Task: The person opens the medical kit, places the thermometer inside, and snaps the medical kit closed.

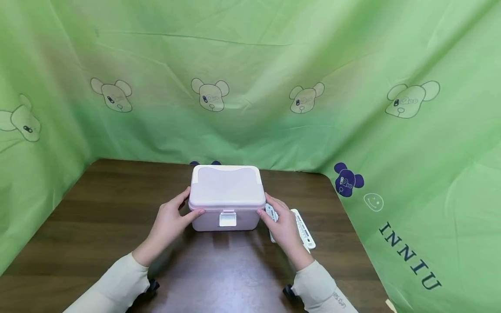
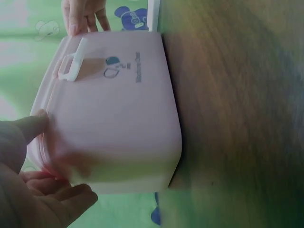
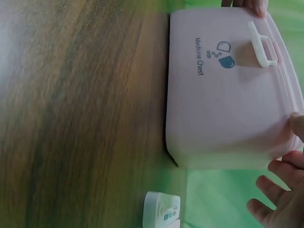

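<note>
Nearest the camera: two cream sleeves (image 1: 117, 282) coming in from the bottom edge, over a dark wooden table (image 1: 98, 226).

Left hand (image 1: 169, 221): on the left end of the pink box (image 1: 227, 198), thumb tip touching the front corner just under the lid, fingers loosely bent around the end. Left wrist view shows the thumb (image 2: 31, 126) against the lid rim and the fingers relaxed beside the box wall, not clamped tight.

Right hand (image 1: 282, 225): mirrors it on the right end, thumb at the lid edge, fingers spread and relaxed. Right wrist view: fingertips (image 3: 280, 167) just beside the box end, only the thumb clearly touching.

Box sits flat on the table, mid-depth, centred between both hands. Lid closed, white latch (image 1: 228, 218) down on the front face. Front face reads "Medicine Chest".

Under and just right of the right hand: two white thermometers (image 1: 303, 228) lying flat on the table, close to the box's right end.

Behind it all: green cloth (image 1: 250, 65) with bear-head prints as backdrop and side walls.
</note>
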`<state>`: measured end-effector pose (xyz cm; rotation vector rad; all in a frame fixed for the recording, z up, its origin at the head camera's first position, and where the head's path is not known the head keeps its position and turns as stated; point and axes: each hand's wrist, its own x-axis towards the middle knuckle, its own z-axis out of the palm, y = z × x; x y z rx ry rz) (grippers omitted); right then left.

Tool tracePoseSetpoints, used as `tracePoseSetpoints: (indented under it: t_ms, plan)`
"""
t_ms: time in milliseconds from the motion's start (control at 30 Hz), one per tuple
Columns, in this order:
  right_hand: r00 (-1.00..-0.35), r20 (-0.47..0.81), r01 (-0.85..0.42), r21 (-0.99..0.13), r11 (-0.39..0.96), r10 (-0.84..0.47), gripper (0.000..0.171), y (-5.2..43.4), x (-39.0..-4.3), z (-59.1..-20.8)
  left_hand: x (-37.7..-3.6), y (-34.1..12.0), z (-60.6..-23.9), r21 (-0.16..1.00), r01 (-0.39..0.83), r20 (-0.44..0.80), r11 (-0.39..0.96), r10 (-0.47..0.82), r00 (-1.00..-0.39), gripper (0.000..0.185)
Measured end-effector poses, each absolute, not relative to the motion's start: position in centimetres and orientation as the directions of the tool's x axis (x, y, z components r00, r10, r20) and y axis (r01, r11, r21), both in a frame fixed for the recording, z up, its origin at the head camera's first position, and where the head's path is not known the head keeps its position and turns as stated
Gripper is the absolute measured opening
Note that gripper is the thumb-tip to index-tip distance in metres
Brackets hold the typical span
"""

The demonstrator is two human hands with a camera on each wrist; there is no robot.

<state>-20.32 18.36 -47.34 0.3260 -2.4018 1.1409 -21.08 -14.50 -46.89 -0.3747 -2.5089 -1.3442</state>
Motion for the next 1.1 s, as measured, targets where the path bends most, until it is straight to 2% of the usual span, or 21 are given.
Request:
tracePoseSetpoints:
  t_ms: [200,500,800,1100]
  plan:
    - [-0.848,0.529,-0.413,-0.636,0.651,-0.021,0.053,17.7,-19.9,-47.1,-20.9,-15.2,-46.6,0.789,0.33,0.332,0.518,0.092,-0.939,0.084]
    - [-0.855,0.519,-0.396,-0.66,0.639,0.006,0.054,17.5,-19.9,-46.1,-21.3,-15.7,-45.8,0.783,0.322,0.323,0.532,0.095,-0.942,0.081]
    - [-0.875,0.483,-0.374,-0.71,0.597,0.027,0.048,18.0,-21.2,-43.9,-22.5,-15.8,-43.6,0.807,0.318,0.314,0.497,0.095,-0.945,0.076]
    - [-0.879,0.477,-0.39,-0.712,0.583,-0.006,0.056,18.6,-23.2,-41.5,-24.0,-15.8,-41.2,0.776,0.338,0.335,0.533,0.106,-0.936,0.075]
